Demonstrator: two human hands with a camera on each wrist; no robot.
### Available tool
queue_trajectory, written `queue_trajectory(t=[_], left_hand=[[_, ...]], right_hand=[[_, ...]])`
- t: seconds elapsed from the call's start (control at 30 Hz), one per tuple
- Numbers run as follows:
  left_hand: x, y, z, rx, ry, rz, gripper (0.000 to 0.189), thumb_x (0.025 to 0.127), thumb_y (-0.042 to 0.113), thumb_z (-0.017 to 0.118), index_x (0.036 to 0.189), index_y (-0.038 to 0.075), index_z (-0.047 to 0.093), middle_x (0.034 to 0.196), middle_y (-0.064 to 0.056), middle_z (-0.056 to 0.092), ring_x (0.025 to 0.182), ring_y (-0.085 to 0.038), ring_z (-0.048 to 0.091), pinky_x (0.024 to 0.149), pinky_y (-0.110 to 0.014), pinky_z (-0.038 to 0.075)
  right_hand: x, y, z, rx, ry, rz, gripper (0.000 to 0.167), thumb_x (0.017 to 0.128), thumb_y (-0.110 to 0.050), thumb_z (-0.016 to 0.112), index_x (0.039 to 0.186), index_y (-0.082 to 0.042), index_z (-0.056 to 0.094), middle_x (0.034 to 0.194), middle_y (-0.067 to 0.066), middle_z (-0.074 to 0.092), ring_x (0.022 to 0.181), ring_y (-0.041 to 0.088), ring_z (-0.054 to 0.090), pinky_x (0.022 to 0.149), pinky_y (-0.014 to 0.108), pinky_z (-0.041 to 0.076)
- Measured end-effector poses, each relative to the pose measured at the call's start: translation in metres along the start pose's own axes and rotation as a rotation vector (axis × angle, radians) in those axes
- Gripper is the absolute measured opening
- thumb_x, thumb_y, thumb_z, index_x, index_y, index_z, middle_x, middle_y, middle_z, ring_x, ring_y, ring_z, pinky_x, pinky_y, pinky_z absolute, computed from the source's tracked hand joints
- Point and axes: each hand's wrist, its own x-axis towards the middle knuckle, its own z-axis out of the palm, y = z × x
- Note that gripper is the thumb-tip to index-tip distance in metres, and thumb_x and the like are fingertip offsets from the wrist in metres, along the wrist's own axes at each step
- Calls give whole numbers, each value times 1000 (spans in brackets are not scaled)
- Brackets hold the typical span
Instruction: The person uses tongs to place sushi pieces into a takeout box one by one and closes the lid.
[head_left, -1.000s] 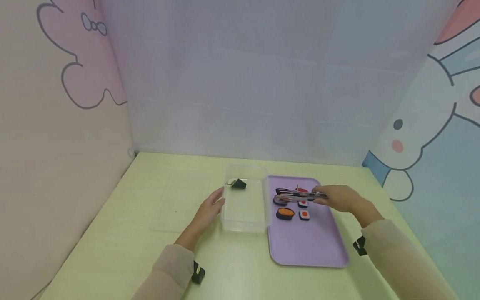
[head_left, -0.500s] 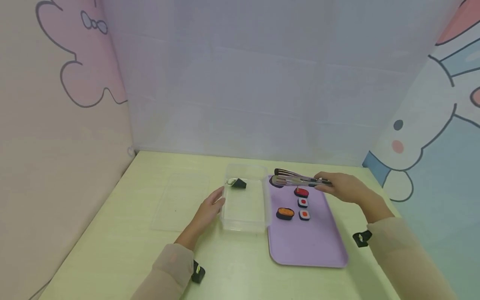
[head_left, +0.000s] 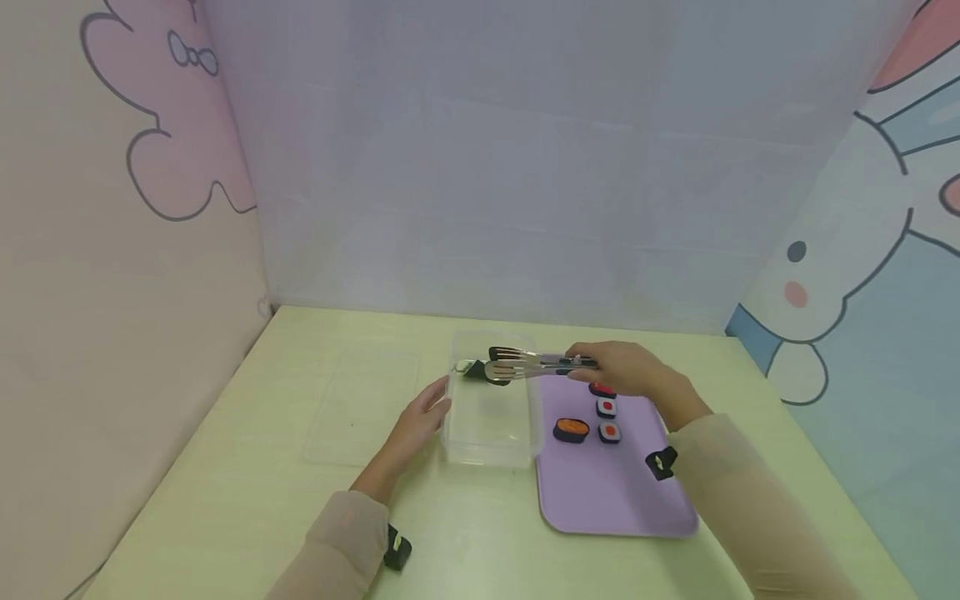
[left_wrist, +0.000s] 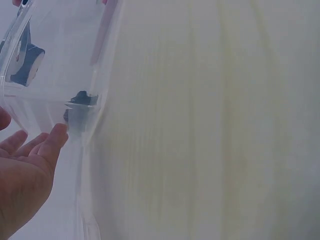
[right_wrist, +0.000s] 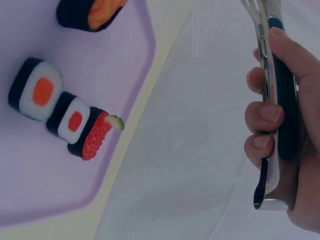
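Probably the weak point is the tongs' hold. In the head view the right hand [head_left: 626,369] wraps its fingers round the tongs [head_left: 528,368], above a clear box [head_left: 491,456] near the middle of the desk's [head_left: 465,533] far edge; coming in low, the tips could knock the dark wrap [head_left: 475,369] at the box's far-left. The left wrist view shows a sushi piece [left_wrist: 31,65] at the tips, where uneven pressure might roll it out; the left hand [left_wrist: 25,185] lies loosely at the box's side, not clasping, so a bump could slide it. In the right wrist view the thumb presses the handle; easing early would likely drop the piece askew.
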Motion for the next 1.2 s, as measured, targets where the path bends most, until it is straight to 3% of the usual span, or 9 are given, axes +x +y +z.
queue_trajectory(t=[0.17, 0.27, 0.47, 0.7, 1.2], left_hand=[[17, -27, 1, -2, 26, -5, 52, 105, 18, 44, 153, 6, 29, 154, -17, 30, 137, -38, 34, 105, -50, 38], [20, -32, 2, 8, 40, 0, 51, 105, 20, 45, 153, 9, 31, 154, -15, 32, 137, -37, 35, 105, -50, 39], [21, -31, 3, 17, 58, 1, 50, 104, 22, 46, 152, 12, 34, 153, -14, 35, 136, -35, 36, 105, -49, 39], [19, -31, 4, 12, 47, -1, 51, 104, 25, 46, 152, 11, 34, 153, -14, 35, 137, -36, 36, 106, -48, 39], [19, -28, 6, -3, 44, -10, 51, 104, 20, 46, 152, 11, 33, 154, -15, 32, 137, -36, 35, 106, -49, 38]], right_hand=[[14, -8, 8, -12, -21, -20, 39, 98, -41, 58, 127, -15, 59, 96, -3, 63, 79, 17, 54, 75, 44, 51], [21, -11, 13, -15, -34, -21, 38, 98, -39, 59, 127, -15, 59, 97, -2, 64, 81, 17, 56, 76, 45, 51], [33, -15, 22, -30, -66, -22, 42, 98, -41, 58, 132, -18, 58, 110, 3, 65, 93, 20, 60, 87, 48, 50], [41, -21, 25, -62, -97, -34, 33, 98, -40, 58, 125, -20, 59, 100, 0, 65, 83, 18, 58, 75, 46, 52], [47, -29, 28, -109, -143, -22, 31, 97, -38, 60, 122, -19, 59, 91, -3, 63, 73, 16, 55, 67, 41, 51]])
